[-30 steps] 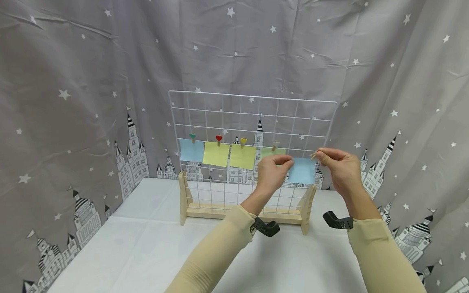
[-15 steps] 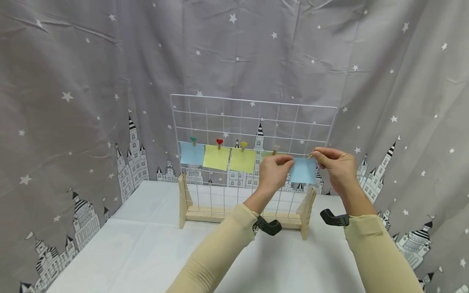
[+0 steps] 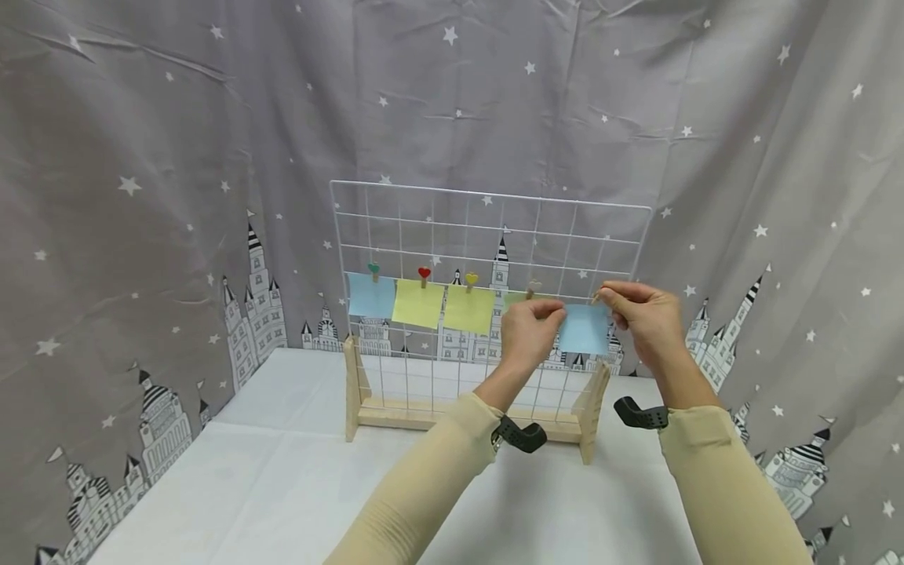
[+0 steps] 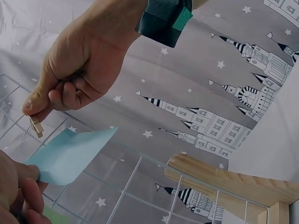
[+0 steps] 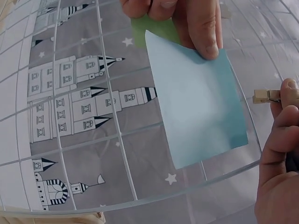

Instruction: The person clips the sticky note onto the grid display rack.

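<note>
Between thumb and fingers, my left hand (image 3: 528,333) pinches a blue paper square (image 3: 584,329) by its upper left corner, against the right part of the white wire grid (image 3: 452,191). My right hand (image 3: 651,320) pinches a small wooden clothespin (image 5: 267,96) just above the paper's upper right edge. In the right wrist view the clothespin stands apart from the paper, close to a grid wire. Partly hidden behind my left hand hangs a green paper (image 3: 515,299) under a pale clothespin (image 3: 533,289).
Farther left on the grid hang another blue paper (image 3: 370,296) and two yellow papers (image 3: 418,303), each under a heart-topped clothespin (image 3: 424,276). A wooden stand (image 3: 395,416) holds the grid on the white table (image 3: 268,455). A grey curtain (image 3: 169,157) hangs behind.
The head view has tilted up slightly, so the grid appears lower. My right hand with the clothespin has moved slightly left towards the blue paper; the left hand keeps its grip.
</note>
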A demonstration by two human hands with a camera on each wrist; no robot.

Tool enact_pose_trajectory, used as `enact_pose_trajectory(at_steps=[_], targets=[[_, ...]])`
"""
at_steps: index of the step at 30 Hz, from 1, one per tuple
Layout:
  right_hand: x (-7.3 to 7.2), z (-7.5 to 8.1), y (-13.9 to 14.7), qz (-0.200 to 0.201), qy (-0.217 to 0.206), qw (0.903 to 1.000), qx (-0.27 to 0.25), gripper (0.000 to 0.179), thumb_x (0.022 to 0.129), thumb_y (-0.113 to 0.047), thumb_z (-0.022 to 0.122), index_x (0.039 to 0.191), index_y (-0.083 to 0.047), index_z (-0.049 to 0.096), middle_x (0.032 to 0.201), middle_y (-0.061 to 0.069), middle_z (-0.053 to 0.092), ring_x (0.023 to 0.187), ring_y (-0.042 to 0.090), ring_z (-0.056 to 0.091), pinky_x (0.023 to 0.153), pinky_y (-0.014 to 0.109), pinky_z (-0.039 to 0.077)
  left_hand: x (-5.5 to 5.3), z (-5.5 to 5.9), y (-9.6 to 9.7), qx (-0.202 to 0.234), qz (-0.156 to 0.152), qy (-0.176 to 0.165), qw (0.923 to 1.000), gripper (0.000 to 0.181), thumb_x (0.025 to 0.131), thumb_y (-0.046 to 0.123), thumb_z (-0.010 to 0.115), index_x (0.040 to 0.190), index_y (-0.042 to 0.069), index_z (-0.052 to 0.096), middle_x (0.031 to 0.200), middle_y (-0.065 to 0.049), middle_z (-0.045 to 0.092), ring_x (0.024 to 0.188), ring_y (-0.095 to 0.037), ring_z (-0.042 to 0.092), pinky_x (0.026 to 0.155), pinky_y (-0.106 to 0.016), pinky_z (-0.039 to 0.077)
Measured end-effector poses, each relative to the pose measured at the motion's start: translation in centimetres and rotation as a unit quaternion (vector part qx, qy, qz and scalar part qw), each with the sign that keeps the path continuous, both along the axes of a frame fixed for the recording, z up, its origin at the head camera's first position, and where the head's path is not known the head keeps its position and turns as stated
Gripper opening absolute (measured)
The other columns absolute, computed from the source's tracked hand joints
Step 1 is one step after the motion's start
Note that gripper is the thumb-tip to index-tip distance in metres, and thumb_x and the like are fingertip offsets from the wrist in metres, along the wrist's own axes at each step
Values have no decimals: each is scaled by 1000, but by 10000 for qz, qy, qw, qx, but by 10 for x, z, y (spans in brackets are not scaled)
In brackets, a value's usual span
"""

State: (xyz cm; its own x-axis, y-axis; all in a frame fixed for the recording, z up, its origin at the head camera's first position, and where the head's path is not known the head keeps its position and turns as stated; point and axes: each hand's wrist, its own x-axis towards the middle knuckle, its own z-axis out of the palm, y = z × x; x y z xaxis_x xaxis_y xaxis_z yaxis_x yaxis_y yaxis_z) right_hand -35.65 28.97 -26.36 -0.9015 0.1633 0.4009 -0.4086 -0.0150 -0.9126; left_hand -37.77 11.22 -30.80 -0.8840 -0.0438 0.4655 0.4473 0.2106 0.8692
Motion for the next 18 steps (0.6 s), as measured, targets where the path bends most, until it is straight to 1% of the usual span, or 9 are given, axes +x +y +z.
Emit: enact_pose_trajectory(at_steps=[5,11,15,18], targets=[[-1,1,0,11,2,10000,-15,7,88,-7,81,94,-11,82,78,-7,77,55,5,53,52,18,44,-2,1,2,-49,71,41,10000,12,93,23,78,103,18,83,94,3,80,81,-6,69,68,-23,53],[-1,1,-3,-154,-46,9999,51,7,87,-7,82,91,-13,83,75,-8,75,53,4,54,50,16,45,-2,4,4,-34,184,111,9998,12,93,24,78,102,18,83,95,2,80,82,-8,70,67,-23,51],[-1,3,-5,-345,-139,9991,210,6,87,-9,83,92,-14,83,75,-9,74,52,3,54,49,15,45,-1,6,5,-5,239,76,9997,12,93,24,78,102,19,83,95,3,80,81,-7,69,67,-23,52],[-1,4,-6,-509,-209,9973,483,7,87,-12,83,94,-14,83,76,-11,74,52,3,54,49,16,45,-1,8,6,6,291,57,9996,12,93,25,78,101,19,83,95,3,80,82,-7,70,69,-24,53]])
